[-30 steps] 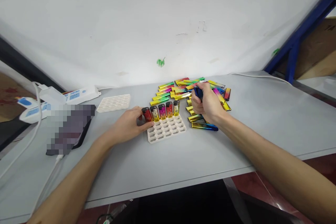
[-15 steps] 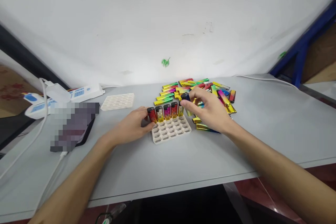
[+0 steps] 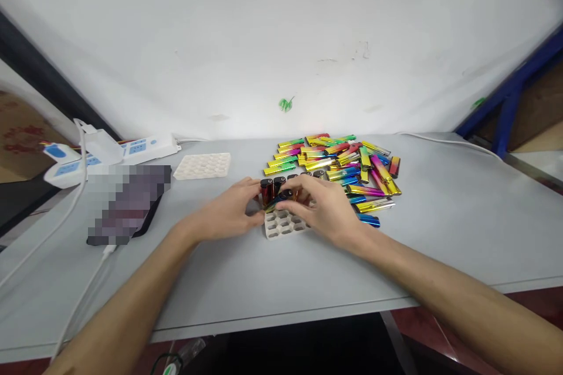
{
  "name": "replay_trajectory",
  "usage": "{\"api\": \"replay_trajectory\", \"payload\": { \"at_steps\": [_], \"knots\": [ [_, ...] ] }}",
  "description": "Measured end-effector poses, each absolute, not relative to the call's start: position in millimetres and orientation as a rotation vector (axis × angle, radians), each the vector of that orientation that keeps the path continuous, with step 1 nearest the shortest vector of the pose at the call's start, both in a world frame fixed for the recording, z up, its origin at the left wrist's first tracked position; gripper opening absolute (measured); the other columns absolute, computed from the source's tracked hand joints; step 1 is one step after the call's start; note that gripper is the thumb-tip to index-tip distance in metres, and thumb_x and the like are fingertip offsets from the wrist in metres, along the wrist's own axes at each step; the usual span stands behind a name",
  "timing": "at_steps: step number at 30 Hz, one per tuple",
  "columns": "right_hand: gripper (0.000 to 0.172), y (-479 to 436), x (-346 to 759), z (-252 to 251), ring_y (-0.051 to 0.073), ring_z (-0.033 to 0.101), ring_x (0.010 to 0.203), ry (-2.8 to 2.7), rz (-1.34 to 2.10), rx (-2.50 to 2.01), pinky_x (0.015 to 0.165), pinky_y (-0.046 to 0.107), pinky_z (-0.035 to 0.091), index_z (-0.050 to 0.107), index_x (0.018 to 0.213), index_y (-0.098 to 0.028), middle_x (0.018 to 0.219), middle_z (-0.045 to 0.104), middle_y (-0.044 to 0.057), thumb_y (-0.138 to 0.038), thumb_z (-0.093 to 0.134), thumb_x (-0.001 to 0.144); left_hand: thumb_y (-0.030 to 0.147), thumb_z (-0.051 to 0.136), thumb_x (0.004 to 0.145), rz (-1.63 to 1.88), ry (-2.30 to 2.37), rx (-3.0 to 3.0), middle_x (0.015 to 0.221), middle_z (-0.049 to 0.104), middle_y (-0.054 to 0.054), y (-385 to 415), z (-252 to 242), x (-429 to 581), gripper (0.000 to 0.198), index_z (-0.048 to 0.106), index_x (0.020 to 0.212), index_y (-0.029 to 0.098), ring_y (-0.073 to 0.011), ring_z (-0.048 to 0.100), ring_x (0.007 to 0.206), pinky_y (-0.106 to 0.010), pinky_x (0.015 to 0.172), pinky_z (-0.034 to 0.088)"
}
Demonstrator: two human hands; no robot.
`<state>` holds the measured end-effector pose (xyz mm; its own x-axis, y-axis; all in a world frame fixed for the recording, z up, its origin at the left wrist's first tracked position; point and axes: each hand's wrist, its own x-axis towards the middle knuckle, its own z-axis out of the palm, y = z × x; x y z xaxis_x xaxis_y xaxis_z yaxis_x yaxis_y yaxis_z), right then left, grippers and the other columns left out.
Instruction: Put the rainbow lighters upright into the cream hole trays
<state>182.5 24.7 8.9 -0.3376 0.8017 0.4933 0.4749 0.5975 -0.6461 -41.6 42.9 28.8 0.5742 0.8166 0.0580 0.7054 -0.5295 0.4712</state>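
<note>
A white tray (image 3: 285, 225) with rows of slots lies on the table, and a row of upright lighters (image 3: 267, 188) with black tops fills its far edge. My left hand (image 3: 231, 211) grips the tray's left end, fingertips by the end lighter and thumb at the tray's side. Between the thumb and fingers of my right hand (image 3: 325, 205) is a tilted lighter (image 3: 285, 194), its lower end at the left slots just in front of the row. My right fingers cover part of the row and the tray's right side.
Behind and right of the tray spreads a pile of shiny multicoloured lighters (image 3: 347, 158). Another white tray (image 3: 203, 166) lies back left. Further left are a phone (image 3: 132, 202) with a cable and a white power strip (image 3: 149, 145). A wall (image 3: 281, 41) bounds the table's back.
My right hand has moved left with the lighter, from beside the row's right end to the tray's left slots. The lighter now tilts. My left hand stays at the tray's left end.
</note>
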Motion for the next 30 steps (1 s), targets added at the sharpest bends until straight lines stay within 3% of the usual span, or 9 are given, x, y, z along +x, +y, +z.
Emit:
{"api": "replay_trajectory", "payload": {
  "at_steps": [6, 10, 13, 17, 22, 24, 27, 30],
  "knots": [
    [0.031, 23, 176, 7, 0.018, 0.070, 0.073, -2.102, 0.380, -1.152, 0.062, 0.028, 0.049, 0.064, 0.115, -0.025, 0.090, 0.077, 0.003, -0.037, 0.076, 0.089, 0.049, 0.058, 0.092, 0.417, 1.210, 2.395, 0.096, 0.067, -0.002, 46, 22, -40, 0.026, 0.065, 0.092, 0.024, -0.0235, 0.062, 0.091, -0.034, 0.080, 0.050],
    [0.020, 23, 177, 7, 0.017, 0.071, 0.077, -2.168, 0.301, -1.075, 0.061, 0.026, 0.048, 0.066, 0.113, -0.023, 0.098, 0.078, 0.004, -0.034, 0.068, 0.097, 0.045, 0.058, 0.094, 0.423, 1.221, 2.394, 0.093, 0.067, -0.001, 47, 21, -39, 0.023, 0.066, 0.096, 0.024, -0.0216, 0.062, 0.089, -0.032, 0.078, 0.049],
    [0.023, 25, 181, 6, 0.015, 0.071, 0.079, -2.243, 0.188, -0.901, 0.062, 0.026, 0.048, 0.069, 0.118, -0.022, 0.103, 0.078, 0.005, -0.034, 0.057, 0.103, 0.039, 0.058, 0.094, 0.439, 1.179, 2.401, 0.098, 0.067, -0.001, 46, 22, -40, 0.020, 0.066, 0.105, 0.024, -0.0208, 0.062, 0.091, -0.032, 0.079, 0.049],
    [0.026, 29, 197, 15, 0.013, 0.065, 0.067, -2.227, 0.032, -0.823, 0.057, 0.025, 0.044, 0.073, 0.108, -0.019, 0.086, 0.076, 0.003, -0.031, 0.050, 0.104, 0.041, 0.059, 0.092, 0.425, 1.196, 2.376, 0.103, 0.067, -0.003, 47, 21, -41, 0.023, 0.066, 0.103, 0.023, -0.0213, 0.062, 0.093, -0.033, 0.081, 0.050],
    [0.028, 43, 248, 43, 0.016, 0.057, 0.060, -2.129, -0.139, -1.466, 0.057, 0.030, 0.036, 0.069, 0.077, -0.021, 0.069, 0.068, 0.002, -0.038, 0.055, 0.094, 0.045, 0.059, 0.090, 0.383, 1.257, 2.383, 0.099, 0.066, -0.004, 52, 19, -44, 0.026, 0.066, 0.098, 0.021, -0.0210, 0.062, 0.087, -0.033, 0.077, 0.050],
    [0.020, 50, 269, 50, 0.020, 0.059, 0.065, -2.226, -0.046, -1.767, 0.055, 0.031, 0.033, 0.072, 0.082, -0.023, 0.073, 0.069, 0.002, -0.042, 0.065, 0.082, 0.046, 0.059, 0.089, 0.374, 1.298, 2.378, 0.098, 0.067, -0.005, 53, 20, -47, 0.029, 0.067, 0.099, 0.020, -0.0213, 0.062, 0.086, -0.034, 0.076, 0.050],
    [0.026, 57, 288, 51, 0.022, 0.060, 0.067, -2.366, 0.178, -1.990, 0.055, 0.031, 0.034, 0.075, 0.095, -0.026, 0.078, 0.069, 0.003, -0.038, 0.070, 0.073, 0.049, 0.059, 0.088, 0.355, 1.370, 2.358, 0.095, 0.068, -0.004, 54, 22, -49, 0.032, 0.067, 0.101, 0.020, -0.0213, 0.061, 0.082, -0.034, 0.074, 0.049],
    [0.014, 59, 292, 50, 0.022, 0.061, 0.075, -2.403, 0.257, -1.919, 0.059, 0.032, 0.038, 0.073, 0.084, -0.026, 0.087, 0.070, 0.004, -0.031, 0.070, 0.072, 0.051, 0.060, 0.086, 0.340, 1.415, 2.345, 0.093, 0.068, -0.004, 55, 23, -50, 0.034, 0.067, 0.100, 0.021, -0.0212, 0.061, 0.079, -0.034, 0.072, 0.049]
  ]
}}
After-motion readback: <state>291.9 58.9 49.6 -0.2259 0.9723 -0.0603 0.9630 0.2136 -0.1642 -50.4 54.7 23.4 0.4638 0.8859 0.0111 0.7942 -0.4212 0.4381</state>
